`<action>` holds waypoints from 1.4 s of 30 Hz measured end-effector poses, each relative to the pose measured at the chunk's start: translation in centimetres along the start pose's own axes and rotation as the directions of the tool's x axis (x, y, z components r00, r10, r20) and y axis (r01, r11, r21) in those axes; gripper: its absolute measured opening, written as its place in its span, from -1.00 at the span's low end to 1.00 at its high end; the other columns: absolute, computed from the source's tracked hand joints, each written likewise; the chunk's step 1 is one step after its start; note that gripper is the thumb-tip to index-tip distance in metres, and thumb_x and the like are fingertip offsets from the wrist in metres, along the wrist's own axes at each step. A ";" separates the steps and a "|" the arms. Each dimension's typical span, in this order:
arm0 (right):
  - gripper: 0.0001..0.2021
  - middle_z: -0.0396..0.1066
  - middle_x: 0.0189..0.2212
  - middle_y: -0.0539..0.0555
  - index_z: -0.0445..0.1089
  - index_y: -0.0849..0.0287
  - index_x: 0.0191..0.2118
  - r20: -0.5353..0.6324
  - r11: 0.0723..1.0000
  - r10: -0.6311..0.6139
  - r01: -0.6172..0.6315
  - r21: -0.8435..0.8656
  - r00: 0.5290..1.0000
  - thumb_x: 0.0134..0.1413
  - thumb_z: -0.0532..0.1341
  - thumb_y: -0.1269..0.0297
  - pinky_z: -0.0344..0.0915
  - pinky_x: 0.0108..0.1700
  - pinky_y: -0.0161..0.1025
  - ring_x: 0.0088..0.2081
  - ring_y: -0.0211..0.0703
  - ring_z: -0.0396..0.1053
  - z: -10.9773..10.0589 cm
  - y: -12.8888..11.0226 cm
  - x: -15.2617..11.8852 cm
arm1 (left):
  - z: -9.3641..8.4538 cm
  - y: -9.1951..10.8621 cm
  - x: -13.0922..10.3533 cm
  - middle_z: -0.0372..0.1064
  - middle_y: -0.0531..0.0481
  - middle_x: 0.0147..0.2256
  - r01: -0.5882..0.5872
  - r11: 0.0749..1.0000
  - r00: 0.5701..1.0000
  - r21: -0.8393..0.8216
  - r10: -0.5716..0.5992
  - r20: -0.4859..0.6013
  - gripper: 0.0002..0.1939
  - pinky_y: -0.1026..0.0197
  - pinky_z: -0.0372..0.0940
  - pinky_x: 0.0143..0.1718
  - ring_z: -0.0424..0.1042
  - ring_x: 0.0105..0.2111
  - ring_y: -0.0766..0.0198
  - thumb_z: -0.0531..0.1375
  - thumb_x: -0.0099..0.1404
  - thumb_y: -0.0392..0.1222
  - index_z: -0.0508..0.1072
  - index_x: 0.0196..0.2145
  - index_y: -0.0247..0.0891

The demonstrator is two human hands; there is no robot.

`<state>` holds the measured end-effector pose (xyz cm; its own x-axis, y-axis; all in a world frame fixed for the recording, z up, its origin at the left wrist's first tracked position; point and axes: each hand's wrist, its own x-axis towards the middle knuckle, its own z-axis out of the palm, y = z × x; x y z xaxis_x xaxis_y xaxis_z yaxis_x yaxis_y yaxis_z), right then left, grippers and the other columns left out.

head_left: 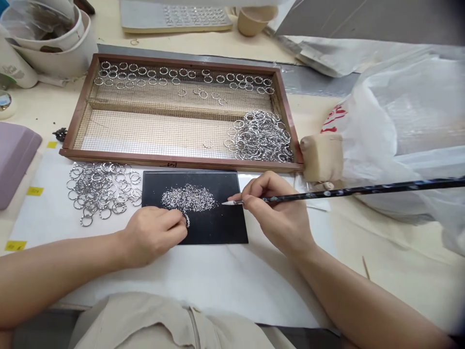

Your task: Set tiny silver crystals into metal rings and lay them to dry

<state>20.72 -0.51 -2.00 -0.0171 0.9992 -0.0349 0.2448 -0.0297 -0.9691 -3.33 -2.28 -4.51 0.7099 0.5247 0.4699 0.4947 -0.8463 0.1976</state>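
Note:
My left hand [156,233] is closed, pinching a small silver ring [187,220] over the lower left of a black board [218,230]. Between the fingers of my right hand [278,213] is a long, dark pen-like stick [327,193] with a pale pointed tip. That tip points left, at the right edge of a heap of tiny glittering stones [189,198] on the board. Left of the board, a loose pile of silver rings [103,189] lies on white paper. My left fingers cover part of the held ring.
Behind the board stands a wooden-framed mesh tray [181,162], with rows of rings along its back and a ring heap [263,135] at its right. A beige block [323,157] and plastic bags [407,131] are at right. White tubs [69,53] stand back left.

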 end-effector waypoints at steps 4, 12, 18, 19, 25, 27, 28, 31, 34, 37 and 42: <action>-0.75 0.19 -0.59 -0.03 0.11 0.09 -0.57 0.008 0.998 0.027 -0.026 -0.065 1.000 -0.08 0.15 0.55 0.31 -0.34 -0.06 -0.43 -0.09 0.35 0.3 0.2 -0.1 | 0.0 0.0 0.3 0.29 0.08 -0.48 0.039 0.999 0.999 -0.021 -0.040 -0.008 -0.84 0.25 0.01 -0.60 0.11 -0.58 0.41 0.08 0.23 -0.42 0.29 -0.48 -0.29; -0.76 0.18 -0.58 -0.03 0.12 0.08 -0.55 -0.006 0.995 0.012 -0.013 -0.099 1.000 -0.06 0.15 0.53 0.29 -0.34 -0.09 -0.48 -0.16 0.22 0.4 0.4 0.1 | -0.2 0.1 0.9 0.29 0.11 -0.54 0.096 0.995 0.995 -0.007 -0.096 -0.035 -0.79 0.28 -0.02 -0.63 0.09 -0.64 0.45 0.07 0.23 -0.45 0.26 -0.54 -0.29; -0.77 0.18 -0.59 -0.04 0.12 0.08 -0.55 -0.007 0.993 -0.009 0.008 -0.114 1.000 -0.04 0.15 0.52 0.26 -0.37 -0.12 -0.48 -0.18 0.21 0.4 0.4 0.0 | -0.1 0.1 0.8 0.30 0.12 -0.54 0.097 0.995 0.995 0.014 -0.097 -0.033 -0.78 0.29 -0.01 -0.64 0.10 -0.64 0.47 0.06 0.24 -0.44 0.27 -0.54 -0.29; -0.77 0.18 -0.58 -0.04 0.12 0.08 -0.55 -0.006 0.993 -0.010 0.009 -0.120 1.000 -0.04 0.15 0.52 0.25 -0.37 -0.12 -0.47 -0.18 0.21 0.4 0.3 0.1 | -0.1 0.1 0.8 0.30 0.12 -0.54 0.096 0.995 0.995 0.014 -0.095 -0.034 -0.78 0.29 -0.01 -0.64 0.10 -0.64 0.47 0.06 0.24 -0.44 0.27 -0.54 -0.29; -0.76 0.18 -0.58 -0.03 0.11 0.08 -0.55 0.003 0.994 -0.023 0.023 -0.107 1.000 -0.02 0.16 0.49 0.25 -0.36 -0.11 -0.47 -0.17 0.23 0.4 0.1 0.1 | -0.1 0.0 0.7 0.29 0.10 -0.54 0.083 0.996 0.996 0.020 -0.083 -0.029 -0.80 0.29 -0.03 -0.64 0.09 -0.63 0.45 0.04 0.22 -0.46 0.29 -0.51 -0.29; -0.78 0.21 -0.57 -0.02 0.13 0.07 -0.53 0.027 0.998 -0.042 0.043 -0.046 0.999 0.02 0.16 0.46 0.28 -0.36 -0.10 -0.46 -0.16 0.26 0.5 -0.1 -0.1 | 0.0 0.0 0.7 0.27 0.10 -0.54 0.065 0.997 0.998 0.034 -0.065 -0.019 -0.81 0.28 -0.04 -0.63 0.09 -0.63 0.44 0.03 0.22 -0.45 0.29 -0.50 -0.28; -0.79 0.23 -0.55 -0.01 0.14 0.07 -0.51 0.054 0.999 -0.052 0.052 -0.008 0.997 0.04 0.16 0.45 0.29 -0.38 -0.11 -0.46 -0.16 0.29 0.6 -0.2 -0.3 | 0.0 0.0 0.6 0.26 0.09 -0.54 0.055 0.998 0.998 0.041 -0.055 -0.015 -0.81 0.28 -0.04 -0.63 0.09 -0.63 0.44 0.03 0.23 -0.44 0.29 -0.50 -0.28; -0.83 0.30 -0.50 0.00 0.16 0.06 -0.45 0.156 0.993 -0.093 0.080 0.086 0.983 0.10 0.14 0.41 0.29 -0.46 -0.16 -0.46 -0.17 0.37 1.0 -0.7 -1.0 | -0.1 0.0 0.5 0.26 0.08 -0.54 0.025 0.998 1.000 0.057 -0.024 -0.013 -0.83 0.27 -0.04 -0.63 0.11 -0.61 0.42 0.04 0.22 -0.42 0.29 -0.49 -0.28; -0.85 0.35 -0.51 0.00 0.16 0.06 -0.42 0.218 0.984 -0.156 0.132 0.120 0.963 0.13 0.13 0.38 0.26 -0.54 -0.21 -0.50 -0.20 0.38 1.5 -0.9 -1.5 | -0.1 0.0 0.4 0.28 0.07 -0.51 -0.001 0.998 1.000 0.065 0.002 -0.013 -0.86 0.26 -0.04 -0.63 0.12 -0.60 0.42 0.05 0.21 -0.41 0.29 -0.47 -0.27; -0.85 0.36 -0.53 -0.01 0.16 0.05 -0.42 0.248 0.976 -0.196 0.166 0.139 0.949 0.13 0.12 0.40 0.25 -0.57 -0.24 -0.51 -0.21 0.36 2.0 -0.8 -1.7 | -0.1 0.0 0.3 0.28 0.06 -0.49 -0.017 0.998 1.000 0.063 0.018 -0.014 -0.88 0.25 -0.04 -0.63 0.12 -0.59 0.40 0.06 0.20 -0.41 0.29 -0.46 -0.28; -0.84 0.34 -0.53 -0.02 0.16 0.07 -0.42 0.269 0.972 -0.223 0.191 0.140 0.937 0.11 0.12 0.44 0.26 -0.55 -0.25 -0.50 -0.23 0.35 2.3 -0.6 -1.8 | -0.3 0.1 0.5 0.25 0.06 -0.51 -0.040 0.997 0.999 0.060 0.041 -0.013 -0.87 0.24 -0.05 -0.63 0.10 -0.59 0.39 0.07 0.19 -0.43 0.28 -0.48 -0.29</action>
<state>18.40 -2.32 -1.93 -0.3319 0.9360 0.1177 0.0987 0.1585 -0.9824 -3.12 -2.12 -4.02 0.7227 0.4887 0.4887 0.4952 -0.8594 0.1270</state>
